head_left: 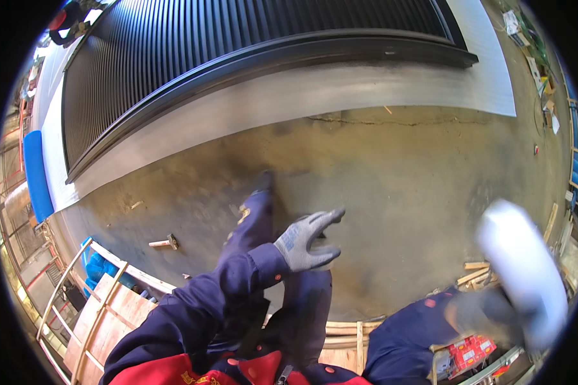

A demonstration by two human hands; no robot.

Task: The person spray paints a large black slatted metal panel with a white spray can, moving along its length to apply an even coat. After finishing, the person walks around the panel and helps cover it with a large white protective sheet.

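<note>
My left hand [308,240], in a grey work glove, is held out above the concrete floor in front of me. Its thumb and fingers are apart, with nothing between them. At the lower right my right hand [488,316], also gloved, is blurred by motion. It grips the lower end of a white roll [523,266], smeared too, whose material I cannot make out. A hammer [165,243] with a pale handle lies on the floor to the left. Across the top, a large dark ribbed panel [257,32] with a black frame rests on white sheeting [289,96].
Beside the sheeting at the left lies a blue roll [38,173]. A wooden crate frame [103,314] and blue plastic [99,266] stand lower left. Wood strips [474,274] and red packages [469,353] are lower right. Another person [64,22] is at the far upper left.
</note>
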